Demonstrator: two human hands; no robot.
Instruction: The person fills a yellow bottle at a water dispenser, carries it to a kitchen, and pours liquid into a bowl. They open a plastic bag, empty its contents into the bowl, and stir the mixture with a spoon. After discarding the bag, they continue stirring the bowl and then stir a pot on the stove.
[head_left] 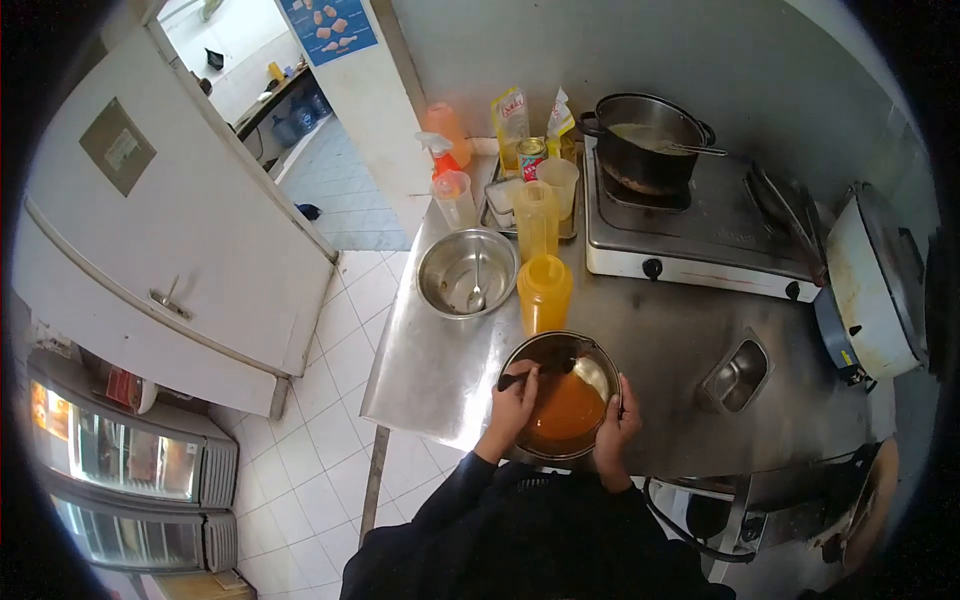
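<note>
A round metal bowl [533, 452] with orange sauce [565, 408] in it sits at the front edge of the steel table. My left hand [513, 408] is closed around a dark-handled utensil [515, 380] that reaches over the bowl; its working end cannot be made out clearly. On the bowl's right side, my right hand [617, 425] grips the rim. Just behind the bowl stands a yellow squeeze bottle [545, 292], and a taller pale yellow container [537, 222] is behind that. A second steel bowl [430, 285] to the left holds a spoon [477, 285].
A dark pot [645, 165] with a utensil in it stands on the gas stove [700, 225] at the back. A small metal container [738, 375] lies to the right, near a large white pot [870, 280]. A spray bottle [450, 185] and a tray [568, 228] of packets and a can stand at the back left.
</note>
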